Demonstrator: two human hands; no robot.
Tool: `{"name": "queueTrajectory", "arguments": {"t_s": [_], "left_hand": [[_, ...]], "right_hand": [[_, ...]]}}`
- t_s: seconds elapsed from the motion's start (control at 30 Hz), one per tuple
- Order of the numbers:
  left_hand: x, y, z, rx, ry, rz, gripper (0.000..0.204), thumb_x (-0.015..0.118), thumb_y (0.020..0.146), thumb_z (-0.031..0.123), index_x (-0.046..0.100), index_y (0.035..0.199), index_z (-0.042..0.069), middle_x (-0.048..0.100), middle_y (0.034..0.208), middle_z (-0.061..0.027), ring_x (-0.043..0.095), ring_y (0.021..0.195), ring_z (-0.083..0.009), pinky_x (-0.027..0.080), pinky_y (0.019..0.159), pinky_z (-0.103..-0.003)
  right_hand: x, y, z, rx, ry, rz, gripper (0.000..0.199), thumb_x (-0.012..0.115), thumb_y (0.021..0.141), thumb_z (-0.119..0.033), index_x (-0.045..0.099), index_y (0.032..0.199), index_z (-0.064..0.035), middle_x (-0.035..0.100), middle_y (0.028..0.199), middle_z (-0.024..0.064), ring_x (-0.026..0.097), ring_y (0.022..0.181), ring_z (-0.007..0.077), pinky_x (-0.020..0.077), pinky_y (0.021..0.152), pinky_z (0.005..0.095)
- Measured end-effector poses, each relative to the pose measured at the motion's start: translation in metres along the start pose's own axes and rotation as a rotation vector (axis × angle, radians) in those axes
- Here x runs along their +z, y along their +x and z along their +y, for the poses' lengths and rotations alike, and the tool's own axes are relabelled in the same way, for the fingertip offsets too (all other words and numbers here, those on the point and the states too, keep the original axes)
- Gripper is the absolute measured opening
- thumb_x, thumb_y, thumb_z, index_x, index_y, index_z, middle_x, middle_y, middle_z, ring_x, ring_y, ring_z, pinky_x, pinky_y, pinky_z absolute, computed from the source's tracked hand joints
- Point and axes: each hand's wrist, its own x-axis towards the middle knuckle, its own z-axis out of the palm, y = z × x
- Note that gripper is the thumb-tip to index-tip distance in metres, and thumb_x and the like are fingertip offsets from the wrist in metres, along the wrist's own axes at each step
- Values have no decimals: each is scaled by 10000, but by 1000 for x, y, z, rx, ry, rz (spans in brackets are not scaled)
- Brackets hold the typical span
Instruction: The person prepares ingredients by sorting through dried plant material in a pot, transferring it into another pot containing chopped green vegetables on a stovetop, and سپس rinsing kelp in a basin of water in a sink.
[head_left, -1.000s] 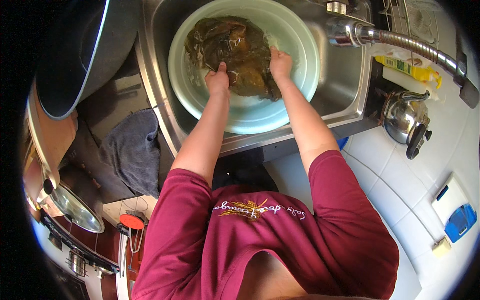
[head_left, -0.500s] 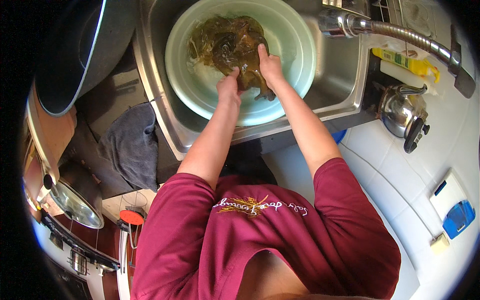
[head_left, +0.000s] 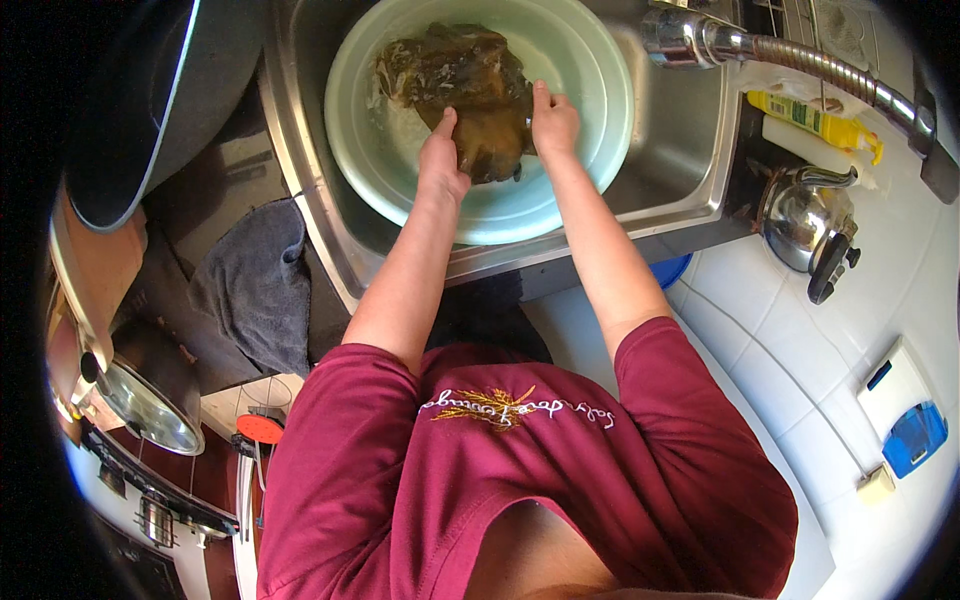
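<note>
A light green round basin (head_left: pixel 592 190) sits in the steel sink and holds water. In it lies a floppy, glossy brown mass (head_left: pixel 470 90), wet and folded, perhaps kelp, though I cannot be sure of its kind. My left hand (head_left: pixel 441 160) grips its near left edge, thumb on top and the other fingers hidden beneath. On its right edge, my right hand (head_left: pixel 554 122) has the thumb up front and holds the side of the mass. Its near end spreads smoother between my two hands.
A flexible metal faucet (head_left: pixel 790 55) reaches over the sink (head_left: pixel 680 150) from the right. Beyond the rim are a yellow bottle (head_left: pixel 815 120) and a steel kettle (head_left: pixel 800 225). A grey cloth (head_left: pixel 255 285) and a large dark pan (head_left: pixel 130 110) lie on the left.
The brown mass has been turned and spread flatter, with its near end drawn up farther from the basin's rim. Both hands have shifted slightly; my left hand moved up and left.
</note>
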Motion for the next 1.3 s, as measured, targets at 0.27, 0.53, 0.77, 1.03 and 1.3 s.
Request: {"name": "queueTrajectory", "arguments": {"t_s": [0.27,0.53,0.77,1.03,1.3], "left_hand": [[-3,36,-27,-112,-162,-202,409,371,957,354,474,1192,36,555,1154,-110,545,1006,-246,459,864,-379],[1,24,-17,-97,-137,-182,482,295,958,439,471,1171,44,522,1174,-112,521,1030,-229,437,891,-374],[15,-33,-13,-139,-177,-336,852,260,831,701,329,1293,-12,491,1207,-169,495,1091,-285,396,942,-407],[4,-31,-38,-168,-82,-146,679,177,913,568,457,1152,-2,530,1102,-134,527,958,-237,419,841,-365],[8,22,-25,-68,-216,-6,341,346,937,314,537,1034,49,579,961,-81,542,870,-221,450,784,-375]], "right_hand": [[54,-40,-11,-374,-228,-266,624,293,906,-497,304,1375,-86,207,1462,116,198,1343,274,97,1074,489],[62,-41,-29,-199,-459,-308,648,270,901,-528,301,1377,-89,197,1470,83,198,1339,314,179,1060,462],[11,-45,-31,-146,-203,-615,743,542,783,-458,309,1360,-52,514,1225,198,537,1074,347,426,915,363],[-2,-48,-36,-222,-440,-336,303,579,788,-234,637,1044,-82,647,881,167,635,812,312,503,724,395],[-50,-110,-58,-752,-381,-209,156,574,824,-186,625,853,-41,620,745,151,608,679,327,487,587,395]]}}
